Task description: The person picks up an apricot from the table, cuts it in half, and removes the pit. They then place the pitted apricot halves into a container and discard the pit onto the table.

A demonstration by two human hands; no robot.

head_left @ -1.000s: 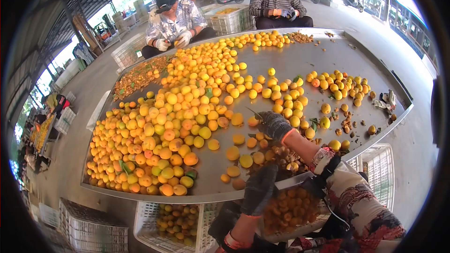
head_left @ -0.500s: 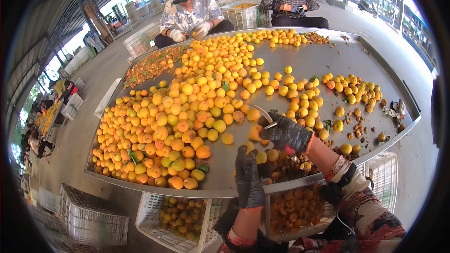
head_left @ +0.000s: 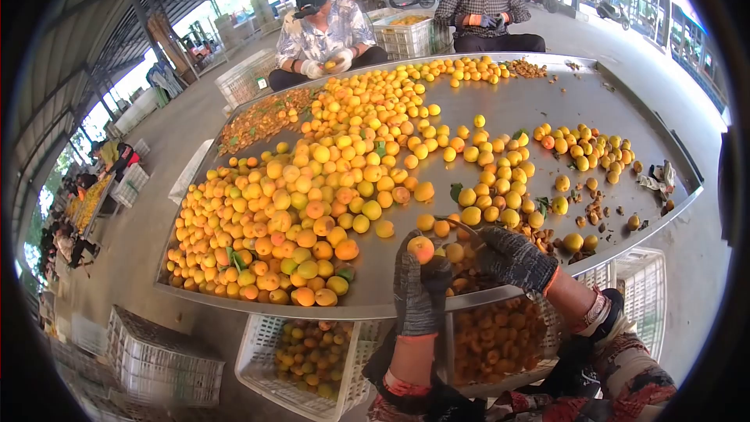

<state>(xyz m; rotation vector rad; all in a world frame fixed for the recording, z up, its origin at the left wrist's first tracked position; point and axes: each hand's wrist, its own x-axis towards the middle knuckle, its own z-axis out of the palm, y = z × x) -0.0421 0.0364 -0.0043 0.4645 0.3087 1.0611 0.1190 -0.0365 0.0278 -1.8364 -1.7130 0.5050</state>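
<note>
My left hand, in a dark grey knit glove, holds an orange-yellow apricot at its fingertips, above the near edge of the metal table. Close by on the right, my right hand, gloved alike, is closed around a curved knife whose blade points left toward the fruit. A large pile of apricots covers the table's left and middle. Dark scraps and cut pieces lie partly hidden behind my hands.
Below the near edge stand a crate of whole fruit and a container of cut fruit. Two people sit across the table, one with a fruit in gloved hands. A crumpled glove lies at the right edge.
My left hand now has an apricot at its fingertips. My right hand with the knife has shifted slightly right and down. The view has turned a little.
</note>
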